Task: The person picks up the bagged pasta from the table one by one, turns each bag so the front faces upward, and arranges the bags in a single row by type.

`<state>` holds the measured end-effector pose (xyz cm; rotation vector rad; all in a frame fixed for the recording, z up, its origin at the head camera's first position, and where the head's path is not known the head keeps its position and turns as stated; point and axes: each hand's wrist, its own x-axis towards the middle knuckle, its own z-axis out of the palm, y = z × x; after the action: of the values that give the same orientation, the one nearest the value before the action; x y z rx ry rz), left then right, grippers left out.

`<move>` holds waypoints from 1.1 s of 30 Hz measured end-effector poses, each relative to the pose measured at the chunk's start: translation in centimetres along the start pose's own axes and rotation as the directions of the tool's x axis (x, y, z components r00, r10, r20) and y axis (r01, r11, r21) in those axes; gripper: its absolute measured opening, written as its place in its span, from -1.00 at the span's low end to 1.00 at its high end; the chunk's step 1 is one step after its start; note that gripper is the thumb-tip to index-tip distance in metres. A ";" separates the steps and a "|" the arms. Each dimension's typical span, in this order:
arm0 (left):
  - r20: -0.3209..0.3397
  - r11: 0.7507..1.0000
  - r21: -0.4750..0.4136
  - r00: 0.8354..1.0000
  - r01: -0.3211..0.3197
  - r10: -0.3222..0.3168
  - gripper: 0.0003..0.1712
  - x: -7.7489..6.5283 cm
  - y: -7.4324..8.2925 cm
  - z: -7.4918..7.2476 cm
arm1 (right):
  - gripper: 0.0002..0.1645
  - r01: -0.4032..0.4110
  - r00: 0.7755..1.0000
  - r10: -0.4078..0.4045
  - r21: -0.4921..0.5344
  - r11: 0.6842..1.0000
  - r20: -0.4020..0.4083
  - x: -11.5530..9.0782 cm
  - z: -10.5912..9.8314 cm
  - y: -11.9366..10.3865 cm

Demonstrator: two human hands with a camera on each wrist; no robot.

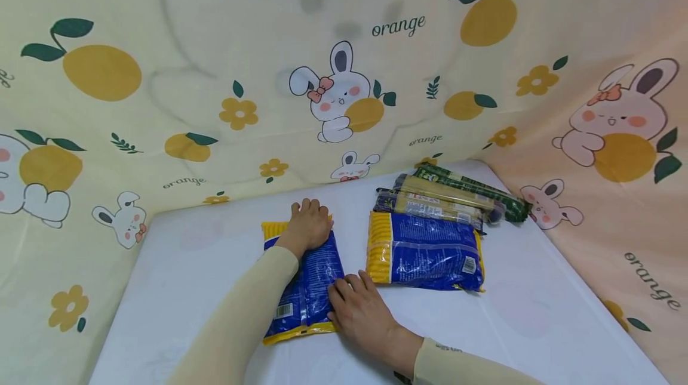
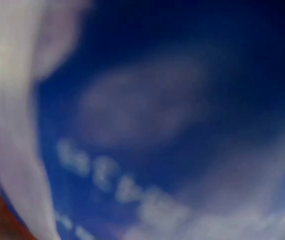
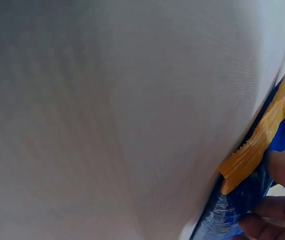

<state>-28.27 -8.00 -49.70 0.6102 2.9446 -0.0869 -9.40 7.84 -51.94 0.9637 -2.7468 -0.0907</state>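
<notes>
A blue-and-yellow plastic packet (image 1: 317, 277) lies on the white table, its barcode end towards me. My left hand (image 1: 309, 224) grips it near the far right corner with bent fingers; the fingertips are hidden. At the near right edge, my right hand (image 1: 365, 313) holds the packet's side between curled fingers and thumb. The right wrist view shows that thumb and fingers against the packet's yellow-sealed end (image 3: 252, 150). Only the blurred blue wrapper (image 2: 107, 110) with pale lettering fills most of the left wrist view.
A second blue-and-yellow packet (image 1: 430, 253) lies crosswise to the right on the white table (image 1: 510, 325). Just behind it rest long clear-wrapped packs (image 1: 430, 203) and green packs (image 1: 473, 188). A patterned cloth (image 1: 258, 74) rises behind the table and along its right side.
</notes>
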 end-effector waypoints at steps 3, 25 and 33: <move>-0.033 0.999 0.024 0.999 -0.023 0.024 -0.55 -0.4 -0.1 0.0 | -0.47 0.015 0.999 -0.015 -0.004 1.000 -0.029 -0.1 0.0 0.0; -0.527 0.993 -0.029 0.846 -0.113 0.081 -0.74 -5.0 -2.5 -4.1 | -0.55 -0.054 0.992 0.061 0.068 0.996 -0.108 0.1 -0.2 1.4; -0.643 0.975 -0.083 0.759 -0.206 0.105 -0.76 -6.1 -3.5 -4.7 | -0.53 -0.173 0.945 0.177 0.039 0.984 -0.274 -0.1 0.4 2.6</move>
<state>-24.67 -13.23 -44.09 1.0359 3.4669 0.4500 -11.03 9.91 -51.96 0.6719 -2.5601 0.0888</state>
